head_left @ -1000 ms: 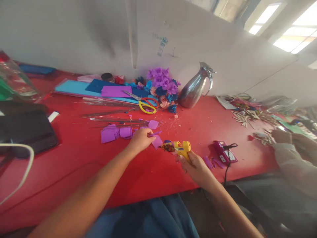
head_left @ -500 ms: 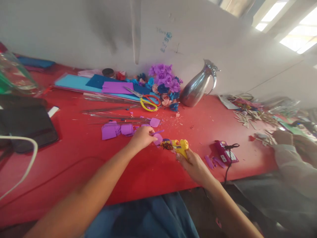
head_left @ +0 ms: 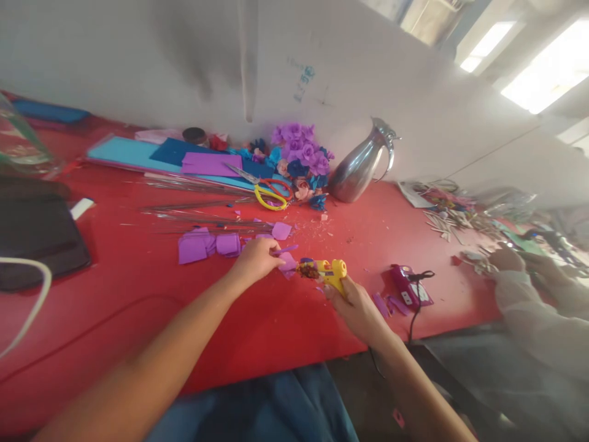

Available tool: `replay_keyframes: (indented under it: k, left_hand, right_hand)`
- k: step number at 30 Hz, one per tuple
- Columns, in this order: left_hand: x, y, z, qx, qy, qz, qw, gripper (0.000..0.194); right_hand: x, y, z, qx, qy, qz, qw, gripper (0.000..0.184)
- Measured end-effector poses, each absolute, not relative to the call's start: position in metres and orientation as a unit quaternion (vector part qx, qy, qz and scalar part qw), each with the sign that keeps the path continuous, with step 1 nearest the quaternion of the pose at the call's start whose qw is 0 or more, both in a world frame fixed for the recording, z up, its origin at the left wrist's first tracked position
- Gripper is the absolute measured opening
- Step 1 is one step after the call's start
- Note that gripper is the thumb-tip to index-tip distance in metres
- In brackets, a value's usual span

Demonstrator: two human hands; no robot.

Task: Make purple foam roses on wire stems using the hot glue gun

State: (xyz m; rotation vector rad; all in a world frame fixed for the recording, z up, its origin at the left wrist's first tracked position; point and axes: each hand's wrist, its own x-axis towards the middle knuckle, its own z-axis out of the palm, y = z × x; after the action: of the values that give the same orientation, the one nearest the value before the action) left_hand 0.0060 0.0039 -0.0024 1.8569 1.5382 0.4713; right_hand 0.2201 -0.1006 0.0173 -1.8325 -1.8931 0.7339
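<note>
While the right hand [head_left: 356, 309] is wrapped around the grip of the yellow glue gun [head_left: 324, 266], the left hand [head_left: 256, 261] pinches a thin purple piece [head_left: 289, 249] and, apparently, the purple petal [head_left: 288, 264] at the nozzle's nine o'clock. Hold the petal steady, fingertips clear of the nozzle. From the gun, scissors [head_left: 257, 182] lie at eleven o'clock, the metal pitcher [head_left: 356, 169] at one. Caution: the magenta box [head_left: 405, 285] and black cord [head_left: 422, 275] at three o'clock may obstruct the right hand
</note>
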Motion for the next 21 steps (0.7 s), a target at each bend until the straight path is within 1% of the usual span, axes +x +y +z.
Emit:
replay_keyframes:
  k: [5,15,18,21]
  left_hand:
    - [0.005,0.005,-0.001,0.717,0.589,0.177,0.330,0.011]
    - [0.005,0.006,-0.003,0.713,0.579,0.200,0.340,0.013]
    - [0.005,0.006,-0.005,0.710,0.575,0.218,0.345,0.013]
    - [0.003,0.006,-0.007,0.691,0.571,0.230,0.378,0.006]
  right_hand:
    - [0.223,-0.098,0.018,-0.672,-0.662,0.269,0.193,0.029]
    - [0.226,-0.094,0.013,-0.684,-0.648,0.254,0.217,0.027]
    - [0.230,-0.091,0.008,-0.679,-0.631,0.281,0.248,0.032]
    - [0.238,-0.074,0.002,-0.661,-0.602,0.337,0.294,0.043]
